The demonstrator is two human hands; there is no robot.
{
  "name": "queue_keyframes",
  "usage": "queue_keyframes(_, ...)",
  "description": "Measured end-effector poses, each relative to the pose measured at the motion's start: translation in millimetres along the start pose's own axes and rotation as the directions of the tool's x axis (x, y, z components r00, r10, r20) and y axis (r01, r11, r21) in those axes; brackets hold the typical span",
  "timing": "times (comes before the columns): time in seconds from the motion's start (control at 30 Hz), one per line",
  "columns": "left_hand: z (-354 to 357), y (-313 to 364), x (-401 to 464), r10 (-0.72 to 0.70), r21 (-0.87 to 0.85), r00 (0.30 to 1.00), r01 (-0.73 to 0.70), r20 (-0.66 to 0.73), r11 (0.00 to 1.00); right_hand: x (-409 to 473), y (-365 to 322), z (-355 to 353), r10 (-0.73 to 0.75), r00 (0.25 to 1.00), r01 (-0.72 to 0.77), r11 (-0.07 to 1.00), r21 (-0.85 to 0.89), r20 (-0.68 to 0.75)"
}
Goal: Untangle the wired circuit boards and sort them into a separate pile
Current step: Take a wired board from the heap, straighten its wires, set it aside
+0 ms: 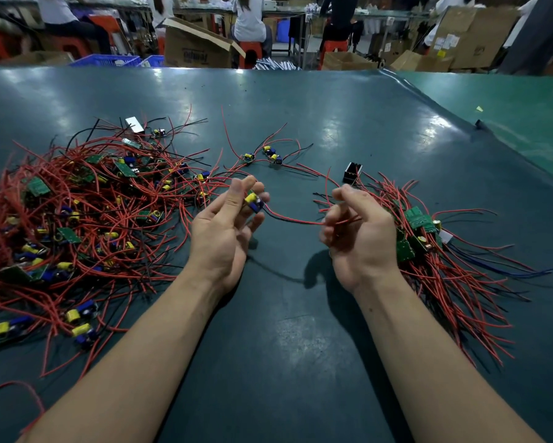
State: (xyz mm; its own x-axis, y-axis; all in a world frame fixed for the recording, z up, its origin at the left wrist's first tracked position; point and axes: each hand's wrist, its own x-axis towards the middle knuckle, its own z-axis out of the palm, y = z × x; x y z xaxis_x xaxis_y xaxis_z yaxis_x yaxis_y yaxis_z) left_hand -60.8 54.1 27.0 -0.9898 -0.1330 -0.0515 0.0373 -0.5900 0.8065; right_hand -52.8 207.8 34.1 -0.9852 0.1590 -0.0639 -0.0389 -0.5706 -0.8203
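A big tangled heap of small circuit boards with red and black wires [77, 212] covers the table's left side. A tidier pile of wired boards [434, 251] lies at the right, its wires fanning out toward me. My left hand [227, 228] pinches one small board with a yellow and a blue part [254, 201] above the table. That board's red and black wires [294, 220] stretch across to my right hand [358, 238], whose curled fingers grip their ends. Three more wired boards [265, 155] lie loose behind my hands.
A small black part [352, 172] stands behind the right pile. A lighter green mat [508, 116] covers the table's far right. Beyond the table's far edge are cardboard boxes [198, 46], blue crates, red stools and seated people.
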Motion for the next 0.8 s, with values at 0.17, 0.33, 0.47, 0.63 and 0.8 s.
queue_keyframes(0.17, -0.2, 5.5, -4.0, -0.156, -0.018, 0.979, 0.159, 0.128, 0.987, -4.0, -13.5, -9.2, 0.141, 0.871, -0.254, 0.949, 0.186, 0.471)
queue_keyframes(0.33, 1.6, 1.2, -13.1, -0.295, 0.175, 0.893, 0.248, 0.340, 0.953, 2.9, 1.8, -2.7, 0.200, 0.948, -0.141, 0.961, -0.237, 0.247)
queue_keyframes(0.47, 0.8, -0.8, -17.3, -0.373, 0.349, 0.824, 0.231, 0.427, 0.908, -3.1, 4.9, -1.7, 0.316, 0.856, -0.223, 0.940, -0.259, 0.409)
queue_keyframes(0.63, 0.8, 0.0, -17.6, -0.403, 0.391, 0.779, 0.221, 0.480, 0.894, -2.1, 2.8, -0.6, 0.240, 0.915, -0.161, 0.954, -0.252, 0.324)
queue_keyframes(0.8, 1.2, 1.5, -16.7, -0.406, 0.367, 0.761, 0.236, 0.506, 0.900, -3.1, 2.4, -0.7, 0.303, 0.888, -0.264, 0.952, -0.154, 0.347)
